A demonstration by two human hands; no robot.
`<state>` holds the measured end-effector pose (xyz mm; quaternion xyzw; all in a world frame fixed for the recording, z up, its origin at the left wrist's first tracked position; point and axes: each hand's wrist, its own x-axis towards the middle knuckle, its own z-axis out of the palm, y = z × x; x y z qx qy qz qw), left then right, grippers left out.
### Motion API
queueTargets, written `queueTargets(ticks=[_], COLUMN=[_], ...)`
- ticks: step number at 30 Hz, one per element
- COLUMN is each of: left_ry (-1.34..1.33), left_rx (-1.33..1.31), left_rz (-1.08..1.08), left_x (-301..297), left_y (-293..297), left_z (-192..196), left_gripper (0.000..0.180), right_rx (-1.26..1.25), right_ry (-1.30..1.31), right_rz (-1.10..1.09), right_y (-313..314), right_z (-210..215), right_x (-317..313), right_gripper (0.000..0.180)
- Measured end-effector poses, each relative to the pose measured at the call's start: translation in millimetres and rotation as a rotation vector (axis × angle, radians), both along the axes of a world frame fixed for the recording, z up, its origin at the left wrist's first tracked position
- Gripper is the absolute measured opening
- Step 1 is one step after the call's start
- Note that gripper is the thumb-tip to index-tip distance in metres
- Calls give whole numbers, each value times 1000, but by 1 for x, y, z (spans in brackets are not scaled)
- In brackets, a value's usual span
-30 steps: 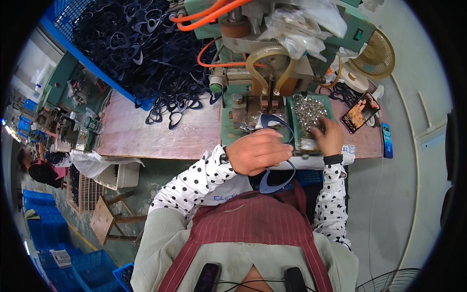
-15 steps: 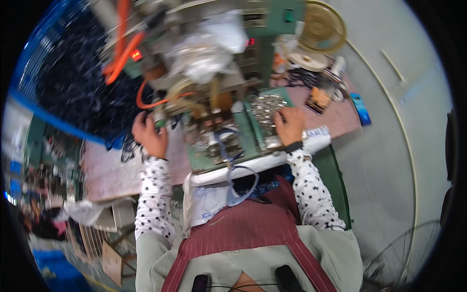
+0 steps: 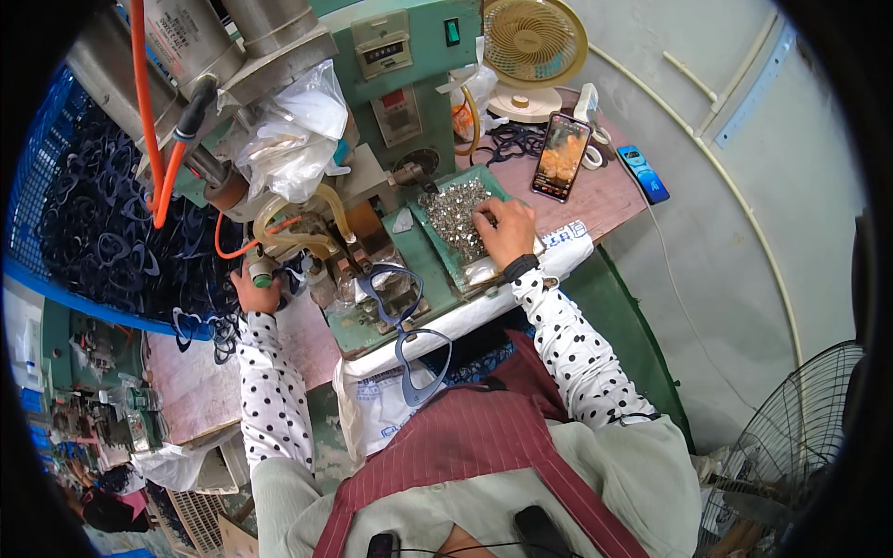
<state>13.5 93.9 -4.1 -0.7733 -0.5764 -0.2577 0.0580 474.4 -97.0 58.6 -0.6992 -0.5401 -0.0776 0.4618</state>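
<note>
**Both hands at the green press machine**

Head view: the left hand is stretched out to the left flank of the green machine, its fingers curled closed around a small green-capped knob that sits below the amber hoses. A dark blue goggle frame lies on the machine's bed between the two hands, and its loose strap hangs down over the white cloth-covered front edge toward the person's chest. The right hand rests palm down on the green tray at the right of the bed, fingertips bent into the heap of small silver metal parts; whether a part is pinched between them cannot be told. Beyond that hand a phone with a lit screen leans on the pinkish worktable, with a small beige fan behind it. To the far left a blue crate is piled with more dark frames. An orange hose runs down beside the machine's grey cylinder
</note>
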Motion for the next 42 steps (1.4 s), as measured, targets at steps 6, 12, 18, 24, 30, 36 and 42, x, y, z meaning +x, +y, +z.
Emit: queueTargets(ticks=[6, 12, 18, 24, 30, 36, 42], left_ry=[236, 303, -241, -1396, -1349, -1265, -1330], left_rx=[-13, -40, -37, -992, -560, -409, -394], left_rz=[-113, -42, 174, -113, -423, -505, -534], left_x=[26, 1, -2, 22, 90, 130, 137], left_y=[-83, -109, -99, -146, -208, -201, -191], left_z=[53, 82, 142, 153, 189, 222, 221], left_gripper=[44, 32, 20, 56, 36, 26, 27], right_rx=[-60, -16, -18, -27, -39, -92, -103], right_ry=[104, -55, 40, 353, 646, 626, 763], right_rz=[-8, -44, 95, 238, 539, 595, 591], right_y=[4, 15, 5, 8, -10, -14, -10], right_z=[-4, -23, -13, 10, 77, 100, 107], right_x=[5, 9, 15, -7, -79, -114, -119], right_gripper=[6, 8, 7, 14, 16, 37, 48])
